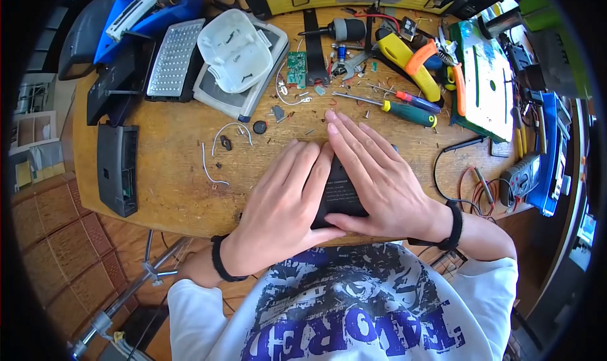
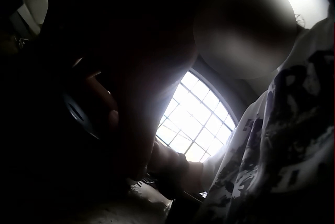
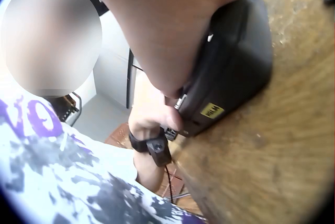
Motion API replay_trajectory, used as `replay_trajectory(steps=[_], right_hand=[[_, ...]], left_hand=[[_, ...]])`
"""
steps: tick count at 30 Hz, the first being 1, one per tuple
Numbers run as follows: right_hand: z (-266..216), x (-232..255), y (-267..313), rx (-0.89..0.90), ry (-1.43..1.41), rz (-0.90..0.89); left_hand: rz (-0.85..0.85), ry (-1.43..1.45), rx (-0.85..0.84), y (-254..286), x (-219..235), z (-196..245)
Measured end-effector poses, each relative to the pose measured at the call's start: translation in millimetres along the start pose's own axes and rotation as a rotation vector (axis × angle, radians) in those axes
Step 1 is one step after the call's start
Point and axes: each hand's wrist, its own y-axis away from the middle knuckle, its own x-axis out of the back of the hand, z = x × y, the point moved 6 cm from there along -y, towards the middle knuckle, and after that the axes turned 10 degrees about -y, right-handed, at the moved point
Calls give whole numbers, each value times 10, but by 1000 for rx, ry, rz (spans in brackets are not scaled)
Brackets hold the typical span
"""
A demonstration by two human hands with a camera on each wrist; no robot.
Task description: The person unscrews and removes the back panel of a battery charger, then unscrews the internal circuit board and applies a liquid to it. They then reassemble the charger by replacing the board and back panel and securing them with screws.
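A black battery charger case (image 1: 340, 193) with printed text on its upper face lies at the front of the wooden table, largely covered by both hands. My left hand (image 1: 281, 203) rests over its left part, fingers extended forward and thumb along the near edge. From the other side my right hand (image 1: 389, 181) lies across it with straight fingers, whose tips reach past its far end. The right wrist view shows the side of the charger case (image 3: 230, 67), with a small yellow sticker (image 3: 212, 111), on the tabletop. The left wrist view is mostly dark.
A dark plastic shell (image 1: 118, 170) stands at the left. Ahead lie a white open box (image 1: 235, 51), a green circuit board (image 1: 296, 69), a green-handled screwdriver (image 1: 410, 113) and orange-handled pliers (image 1: 460, 86). A multimeter (image 1: 521, 179) with leads sits at the right. Cut wires (image 1: 215, 166) lie left of the hands.
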Motion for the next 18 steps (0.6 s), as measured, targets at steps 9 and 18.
replay_trajectory(steps=[9, 18], right_hand=[[222, 792, 27, -75, 164, 310], [504, 919, 96, -325, 160, 263]], left_hand=[[-56, 29, 16, 8, 117, -37], [176, -61, 122, -229, 644, -514]])
